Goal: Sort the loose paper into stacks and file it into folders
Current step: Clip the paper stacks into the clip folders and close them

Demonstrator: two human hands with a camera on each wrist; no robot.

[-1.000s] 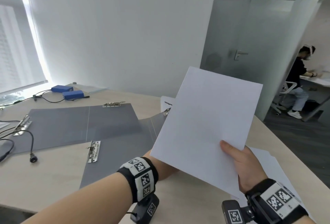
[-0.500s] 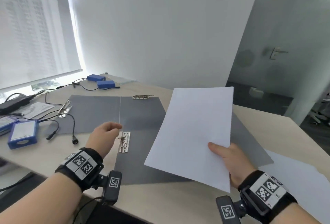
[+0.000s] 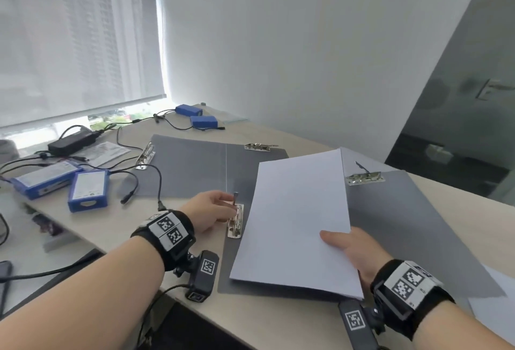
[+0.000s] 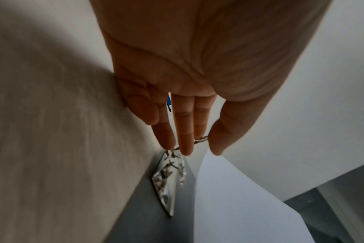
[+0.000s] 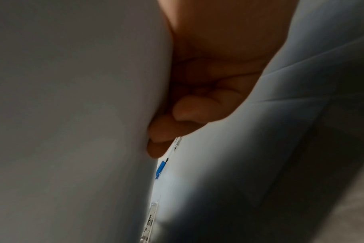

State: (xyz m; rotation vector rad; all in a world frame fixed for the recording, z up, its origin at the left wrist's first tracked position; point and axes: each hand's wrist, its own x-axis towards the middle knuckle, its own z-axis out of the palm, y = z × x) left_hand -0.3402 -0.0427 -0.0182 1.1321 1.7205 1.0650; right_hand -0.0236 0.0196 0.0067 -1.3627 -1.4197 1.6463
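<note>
The left hand (image 3: 209,211) pinches the raised lever of the metal clip (image 3: 235,221) on the near grey folder (image 3: 412,227), thumb against fingertips. The right hand (image 3: 355,252) grips the white paper stack (image 3: 295,218) at its near corner, thumb on top, holding it tilted over that folder just beside the clip. A second open folder (image 3: 189,165) lies behind. To the left, blue battery packs (image 3: 88,189) and black cables (image 3: 156,179) crowd the table (image 3: 278,321); more loose sheets (image 3: 493,308) lie at the right edge.
</note>
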